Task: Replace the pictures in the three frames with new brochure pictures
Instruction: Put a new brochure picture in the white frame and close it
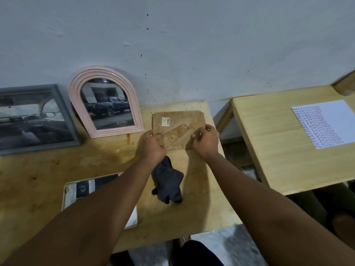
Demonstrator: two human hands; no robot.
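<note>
A third frame lies face down at the table's back, showing its brown backing board (178, 120) with a fold-out stand and a small white label. My left hand (153, 145) grips its near left edge and also holds a dark grey cloth (167, 181) that hangs down from the hand. My right hand (205, 142) pinches the board's near right corner. A pink arched frame (107, 101) with a dark pickup truck picture leans on the wall. A grey rectangular frame (36, 117) with a car interior picture leans at the far left.
A white-edged brochure or picture sheet (80, 189) lies flat on the wooden table (48, 179), partly under my left forearm. A second, paler table (284, 146) stands to the right with a printed sheet (324, 123) on it. A gap separates the two tables.
</note>
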